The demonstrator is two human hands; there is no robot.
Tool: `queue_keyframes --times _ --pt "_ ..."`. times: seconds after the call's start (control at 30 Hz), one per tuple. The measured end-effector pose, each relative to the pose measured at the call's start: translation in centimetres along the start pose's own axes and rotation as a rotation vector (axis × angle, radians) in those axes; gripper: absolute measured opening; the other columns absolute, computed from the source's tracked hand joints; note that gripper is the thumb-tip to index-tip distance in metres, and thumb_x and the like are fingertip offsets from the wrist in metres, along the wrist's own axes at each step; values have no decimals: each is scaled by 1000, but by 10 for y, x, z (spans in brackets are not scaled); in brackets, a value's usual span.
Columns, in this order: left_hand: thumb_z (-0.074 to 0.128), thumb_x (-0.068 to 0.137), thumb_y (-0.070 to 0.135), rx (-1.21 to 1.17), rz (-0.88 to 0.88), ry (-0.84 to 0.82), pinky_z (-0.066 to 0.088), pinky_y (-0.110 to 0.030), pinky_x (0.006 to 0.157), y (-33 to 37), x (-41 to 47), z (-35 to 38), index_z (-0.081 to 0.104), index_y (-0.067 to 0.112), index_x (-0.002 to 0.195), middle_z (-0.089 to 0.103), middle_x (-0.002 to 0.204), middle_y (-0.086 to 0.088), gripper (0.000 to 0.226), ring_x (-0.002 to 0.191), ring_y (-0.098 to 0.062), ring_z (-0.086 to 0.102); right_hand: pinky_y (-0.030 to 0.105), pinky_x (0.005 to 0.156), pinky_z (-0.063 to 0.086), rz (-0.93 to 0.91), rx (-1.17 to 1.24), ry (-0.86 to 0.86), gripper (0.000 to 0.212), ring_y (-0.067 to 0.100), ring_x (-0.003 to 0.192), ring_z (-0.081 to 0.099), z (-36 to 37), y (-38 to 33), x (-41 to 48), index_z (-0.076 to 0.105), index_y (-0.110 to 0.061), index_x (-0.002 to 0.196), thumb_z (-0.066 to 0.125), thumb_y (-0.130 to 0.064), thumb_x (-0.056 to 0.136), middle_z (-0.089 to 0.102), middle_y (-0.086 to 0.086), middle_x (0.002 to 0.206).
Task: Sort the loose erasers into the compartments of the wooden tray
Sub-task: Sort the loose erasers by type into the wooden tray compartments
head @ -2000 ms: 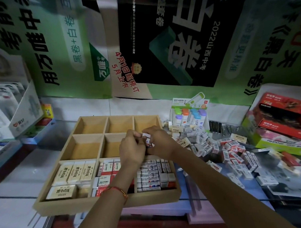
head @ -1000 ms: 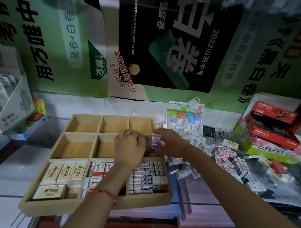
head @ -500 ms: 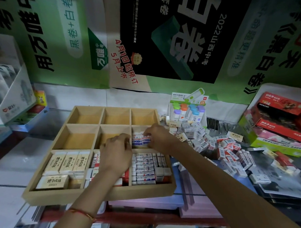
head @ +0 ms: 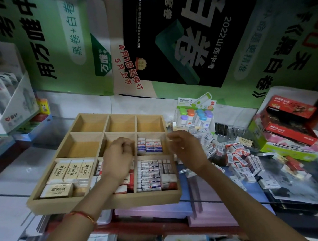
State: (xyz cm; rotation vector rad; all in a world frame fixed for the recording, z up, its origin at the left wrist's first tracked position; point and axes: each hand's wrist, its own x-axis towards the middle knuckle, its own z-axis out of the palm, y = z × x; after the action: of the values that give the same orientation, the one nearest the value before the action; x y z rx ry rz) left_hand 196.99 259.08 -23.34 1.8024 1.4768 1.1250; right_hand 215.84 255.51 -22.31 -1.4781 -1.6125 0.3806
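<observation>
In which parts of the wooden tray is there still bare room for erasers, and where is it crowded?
Bare: in the tray, the three back compartments and the middle-left one beside the left hand. Crowded: the front-row erasers and the pile right of the tray.

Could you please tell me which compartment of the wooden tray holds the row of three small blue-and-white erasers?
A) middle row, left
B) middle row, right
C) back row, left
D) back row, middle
B: the three erasers sit side by side in the right compartment of the middle row of the wooden tray, while the back row's compartments and the middle row's left one show only bare wood.
</observation>
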Motion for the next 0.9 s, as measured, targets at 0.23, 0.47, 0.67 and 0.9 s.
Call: queue_keyframes --times 0.23,0.47,0.67,0.9 --pt "45 89 0 59 39 231 45 -44 87 10 3 2 64 5 95 61 104 -18 20 97 -34 56 34 57 41 245 -298 367 11 25 62 48 -99 88 -89 55 -6 89 46 -3 93 53 11 80" --pt "50 84 -9 97 281 -54 37 -24 80 71 -21 66 64 6 95 55 99 -7 24 90 -17 50 29 64 22 316 -393 545 23 18 66 29 -110 123 -110 36 -18 77 39 -11 99 35 3 79" --pt "54 76 -14 204 414 -201 42 -30 88 95 -26 131 67 3 96 62 102 -14 30 98 -29 55 29 65 25 297 -589 630 20 20 70 35 -111 125 -111 48 -10 81 32 -18 90 46 8 79" --pt "49 87 -3 396 371 -269 37 -32 99 97 21 156 54 3 126 56 126 -17 40 115 -33 52 32 76 37 178 -683 516 29 25 82 48 -109 135 -108 56 -4 99 37 -21 85 54 11 95"
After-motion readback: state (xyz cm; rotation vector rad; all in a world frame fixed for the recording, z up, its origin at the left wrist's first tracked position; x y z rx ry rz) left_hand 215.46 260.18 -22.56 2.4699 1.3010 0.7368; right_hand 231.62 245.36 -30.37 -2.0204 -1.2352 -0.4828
